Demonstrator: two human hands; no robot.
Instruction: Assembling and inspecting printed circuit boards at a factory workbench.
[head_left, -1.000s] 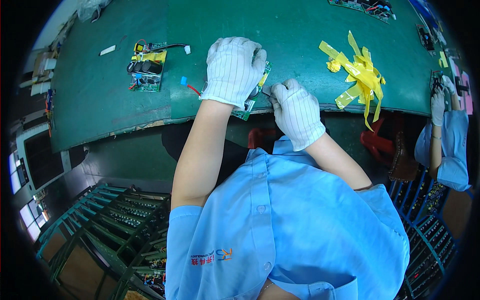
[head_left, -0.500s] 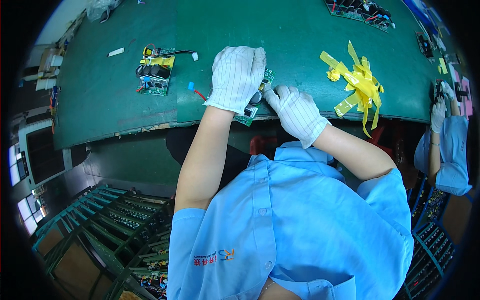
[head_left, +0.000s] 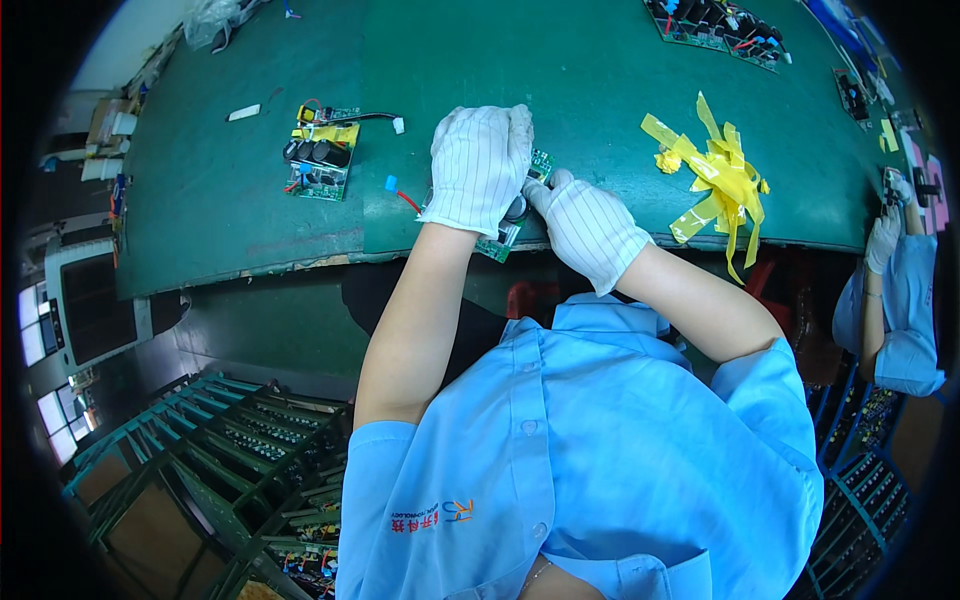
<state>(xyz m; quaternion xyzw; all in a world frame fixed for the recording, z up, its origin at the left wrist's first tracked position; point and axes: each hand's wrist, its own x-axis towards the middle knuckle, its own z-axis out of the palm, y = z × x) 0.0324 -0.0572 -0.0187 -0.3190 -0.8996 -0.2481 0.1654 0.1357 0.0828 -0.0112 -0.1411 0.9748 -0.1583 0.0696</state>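
Observation:
A green circuit board with black capacitors lies near the table's front edge, largely hidden under my gloved left hand. That hand is closed over the board, its fingertips out of sight behind the glove's back. My gloved right hand bends in from the right, fingers curled and thumb against the board's right side. Whatever its fingertips pinch there is too small to make out. A red wire with a blue connector sticks out to the left of my left hand.
On the green table, another circuit board with yellow tape lies to the left. Yellow tape strips are heaped at right. More boards lie at the far right. A co-worker's gloved hands are at the right edge.
The whole view has shifted slightly. My right hand has edged a little left, closer against the board. My left hand stays over the board.

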